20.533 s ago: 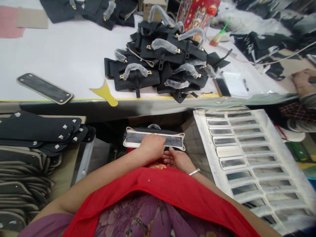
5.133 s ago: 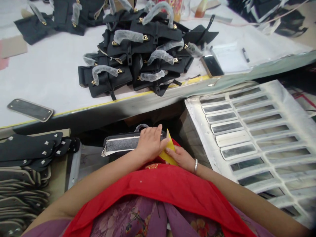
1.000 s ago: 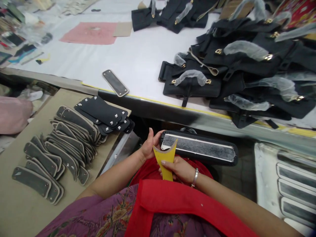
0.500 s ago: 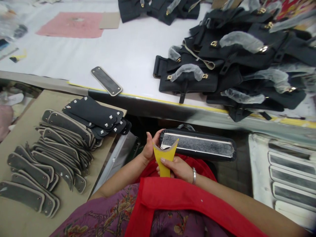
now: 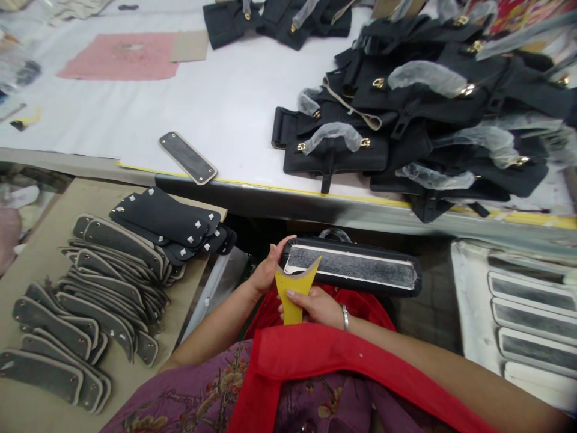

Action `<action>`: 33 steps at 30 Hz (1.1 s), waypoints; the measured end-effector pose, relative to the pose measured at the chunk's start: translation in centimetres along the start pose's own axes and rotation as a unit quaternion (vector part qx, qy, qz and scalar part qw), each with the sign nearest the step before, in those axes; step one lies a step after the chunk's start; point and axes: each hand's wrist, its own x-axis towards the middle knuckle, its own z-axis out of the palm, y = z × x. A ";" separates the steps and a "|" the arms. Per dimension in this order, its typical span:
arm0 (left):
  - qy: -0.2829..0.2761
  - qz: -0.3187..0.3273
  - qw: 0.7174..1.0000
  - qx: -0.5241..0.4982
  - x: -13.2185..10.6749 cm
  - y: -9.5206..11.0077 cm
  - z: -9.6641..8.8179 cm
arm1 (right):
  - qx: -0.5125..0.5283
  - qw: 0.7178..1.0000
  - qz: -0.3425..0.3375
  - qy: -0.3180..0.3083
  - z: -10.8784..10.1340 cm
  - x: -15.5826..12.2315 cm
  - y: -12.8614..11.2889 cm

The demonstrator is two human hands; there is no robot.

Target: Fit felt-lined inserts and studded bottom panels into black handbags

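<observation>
In my lap lies a black handbag (image 5: 351, 269), its long base turned up toward me, a grey strip framed by white edges. A clear-wrapped handle (image 5: 334, 233) shows behind it. My left hand (image 5: 269, 268) grips the bag's left end, thumb raised and fingers partly hidden behind it. My right hand (image 5: 321, 305) is wrapped round a yellow tool (image 5: 294, 293) with a forked, curved top edge, like a spreader. The tool stands upright in front of the bag's left part; whether it touches the base I cannot tell.
Several grey base panels (image 5: 108, 282) and black panels (image 5: 166, 216) lie on a board at left. One panel (image 5: 187, 157) rests near the table edge. Black bags (image 5: 336, 150) with wrapped handles are heaped on the white table. More strips (image 5: 534, 319) lie on a white tray at right.
The view has shifted slightly, so most things sit a little further left in it. Both hands keep their holds on the bag and the yellow tool, with hardly any motion between them.
</observation>
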 end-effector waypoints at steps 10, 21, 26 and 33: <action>-0.053 -0.094 0.985 -0.133 -0.7 2.3 1.1 | -0.017 0.999 -0.003 0.027 0.5 -1.3 0.4; 0.048 -0.020 0.992 -0.117 -0.3 0.3 2.5 | 0.031 0.999 0.012 -0.019 0.4 -0.7 -0.1; 0.070 -0.005 0.993 -0.096 0.1 0.0 2.9 | 0.065 0.997 -0.011 -0.043 0.0 0.2 0.3; 0.093 0.009 0.992 -0.084 0.8 -0.7 3.1 | 0.070 0.995 -0.030 -0.063 -0.7 0.6 0.2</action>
